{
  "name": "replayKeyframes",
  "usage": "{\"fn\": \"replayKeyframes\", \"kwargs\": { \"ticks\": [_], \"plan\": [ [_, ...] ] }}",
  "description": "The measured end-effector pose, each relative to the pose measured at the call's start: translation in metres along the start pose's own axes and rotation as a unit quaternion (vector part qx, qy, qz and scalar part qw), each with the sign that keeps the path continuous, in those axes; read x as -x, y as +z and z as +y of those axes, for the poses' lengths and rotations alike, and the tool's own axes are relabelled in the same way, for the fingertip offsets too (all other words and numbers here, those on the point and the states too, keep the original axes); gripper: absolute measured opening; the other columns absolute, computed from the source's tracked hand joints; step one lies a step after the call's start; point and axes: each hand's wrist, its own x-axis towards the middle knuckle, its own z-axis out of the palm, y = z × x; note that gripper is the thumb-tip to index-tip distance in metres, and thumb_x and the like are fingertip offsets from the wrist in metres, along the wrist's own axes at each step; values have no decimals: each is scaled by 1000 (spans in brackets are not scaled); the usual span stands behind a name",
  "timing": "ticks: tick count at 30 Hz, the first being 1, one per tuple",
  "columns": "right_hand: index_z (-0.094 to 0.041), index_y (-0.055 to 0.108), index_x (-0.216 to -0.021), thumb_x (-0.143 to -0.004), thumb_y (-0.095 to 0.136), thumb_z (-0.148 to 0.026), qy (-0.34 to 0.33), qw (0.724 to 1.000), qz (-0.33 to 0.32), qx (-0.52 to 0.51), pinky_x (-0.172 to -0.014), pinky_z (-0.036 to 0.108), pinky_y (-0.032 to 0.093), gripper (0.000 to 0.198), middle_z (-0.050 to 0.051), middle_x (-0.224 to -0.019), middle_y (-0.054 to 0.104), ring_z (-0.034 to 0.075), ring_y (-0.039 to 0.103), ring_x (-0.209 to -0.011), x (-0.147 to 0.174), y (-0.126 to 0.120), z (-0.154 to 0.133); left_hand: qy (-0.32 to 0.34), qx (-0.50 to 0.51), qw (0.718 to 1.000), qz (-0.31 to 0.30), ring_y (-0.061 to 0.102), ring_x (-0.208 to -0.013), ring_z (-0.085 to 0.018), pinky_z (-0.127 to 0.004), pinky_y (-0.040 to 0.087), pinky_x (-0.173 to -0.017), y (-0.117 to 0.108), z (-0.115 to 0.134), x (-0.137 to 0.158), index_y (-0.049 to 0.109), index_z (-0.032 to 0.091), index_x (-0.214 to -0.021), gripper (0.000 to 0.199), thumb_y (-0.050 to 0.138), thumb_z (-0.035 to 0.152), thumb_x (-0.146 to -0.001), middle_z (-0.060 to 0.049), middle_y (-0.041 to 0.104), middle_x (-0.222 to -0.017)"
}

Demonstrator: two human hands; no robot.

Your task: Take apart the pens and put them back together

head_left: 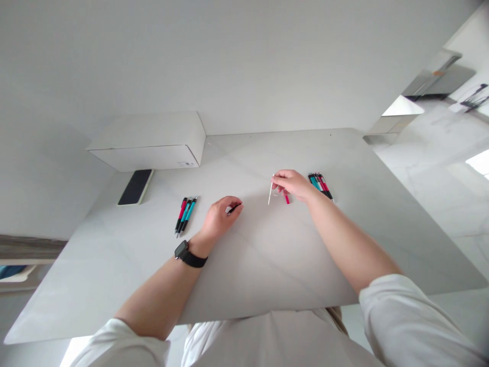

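Note:
My right hand (291, 184) pinches a thin white pen refill (270, 194), which points down toward the table. Just under its fingers is a red pen barrel (287, 199); whether the hand also touches it I cannot tell. A tiny pale piece (275, 195) lies beside the refill. Closed around a black pen part (233, 208), my left hand (223, 214) rests low over the table, its fingers hiding most of that part. Left of it lie three pens (186, 216), red and teal with black grips. More red and teal pens (320, 186) lie together beyond my right wrist.
A long white box (153, 157) stands against the wall at the back left of the white table (244, 275). In front of it lies a dark-screened phone (135, 187). The table's near edge runs close to my body.

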Motion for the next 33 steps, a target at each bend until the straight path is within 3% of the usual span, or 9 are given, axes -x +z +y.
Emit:
{"fn": "replayKeyframes", "kwargs": {
  "ticks": [5, 10, 14, 19, 23, 28, 30, 33],
  "plan": [
    [-20, 73, -74, -84, 77, -40, 36, 981, -22, 191, -50, 28, 44, 23, 9, -74, 74, 17, 61, -58, -27, 21, 1, 5, -4, 1000, -3, 71, -89, -19, -32, 56, -85, -1, 0, 0, 71, 23, -101, 15, 62, 34, -97, -4, 76, -97],
    [-20, 73, -71, -86, 71, -38, 41, 915, 16, 401, -60, 32, 45, 24, 9, -65, 69, 21, 63, -61, -41, 35, -6, 3, -6, 1000, -3, 71, -90, -19, -33, 56, -85, -1, 0, 0, 71, 23, -101, 15, 61, 33, -97, -4, 76, -98],
    [-19, 73, -72, -87, 69, -38, 47, 886, 11, 461, -63, 33, 45, 24, 12, -71, 71, 23, 65, -67, -44, 41, -7, 3, -6, 1000, -10, 71, -89, -19, -32, 55, -85, 0, -2, -1, 71, 23, -101, 14, 62, 32, -97, -4, 76, -97],
    [-20, 76, -79, -87, 70, -39, 41, 873, 20, 485, -67, 33, 46, 22, 15, -84, 74, 26, 67, -79, -47, 45, -2, 6, -8, 1000, -23, 71, -88, -20, -33, 55, -83, 0, -4, -1, 72, 23, -102, 14, 63, 33, -96, -4, 76, -97],
    [-20, 74, -76, -87, 70, -44, 23, 877, 38, 478, -65, 33, 44, 27, 14, -81, 72, 25, 65, -77, -45, 43, -2, 9, -12, 1000, -26, 71, -89, -20, -33, 56, -83, 0, -4, -1, 72, 24, -102, 15, 62, 34, -97, -4, 76, -97],
    [-21, 71, -75, -92, 67, -45, -46, 922, 78, 376, -60, 32, 41, 29, 10, -73, 69, 21, 60, -67, -17, 37, -9, 23, 0, 999, -34, 72, -91, -20, -33, 56, -83, -2, 0, -1, 75, 25, -103, 20, 59, 37, -100, -5, 77, -100],
    [-23, 72, -78, -94, 64, -46, -80, 946, 52, 311, -58, 30, 40, 29, 7, -76, 72, 18, 60, -63, 3, 40, -8, 33, 7, 999, -41, 72, -91, -20, -32, 56, -83, -2, 3, -1, 77, 25, -104, 22, 59, 38, -101, -6, 77, -101],
    [-24, 73, -84, -93, 65, -49, -45, 984, -54, 164, -50, 27, 40, 27, 5, -82, 76, 14, 58, -55, 34, 54, 3, 37, 12, 998, -59, 72, -92, -21, -32, 56, -82, 1, 6, 0, 77, 26, -108, 22, 62, 39, -100, -6, 77, -101]
  ]
}}
